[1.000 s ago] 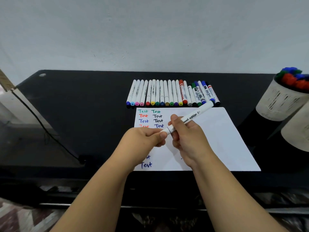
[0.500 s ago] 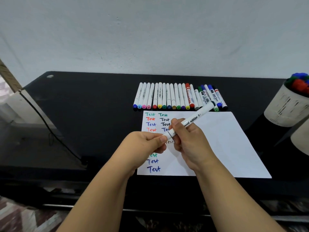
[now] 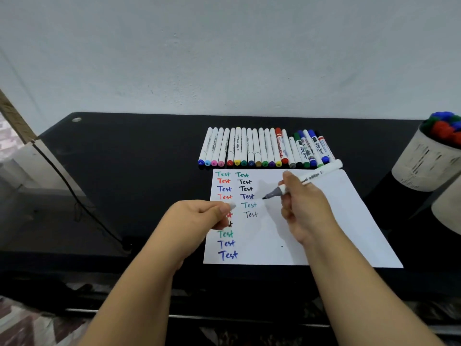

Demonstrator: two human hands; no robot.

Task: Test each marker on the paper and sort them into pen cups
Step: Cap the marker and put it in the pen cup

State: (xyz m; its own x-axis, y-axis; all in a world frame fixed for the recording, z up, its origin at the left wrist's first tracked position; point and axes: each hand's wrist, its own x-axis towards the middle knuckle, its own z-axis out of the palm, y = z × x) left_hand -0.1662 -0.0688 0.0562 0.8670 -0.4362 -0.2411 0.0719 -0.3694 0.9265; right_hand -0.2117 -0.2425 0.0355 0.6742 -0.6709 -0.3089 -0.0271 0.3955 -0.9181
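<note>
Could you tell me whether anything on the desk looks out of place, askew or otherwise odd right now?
Nothing stands out. The row of capped markers lies tidily beyond the paper. The right hand holds the uncapped marker above the sheet, the left hand pinches its white cap, and the pen cup stands upright.

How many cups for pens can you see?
2. The farther cup stands at the far right, with coloured markers in it. The nearer cup is just below it, cut off by the picture's edge. Others may be out of view.
</note>
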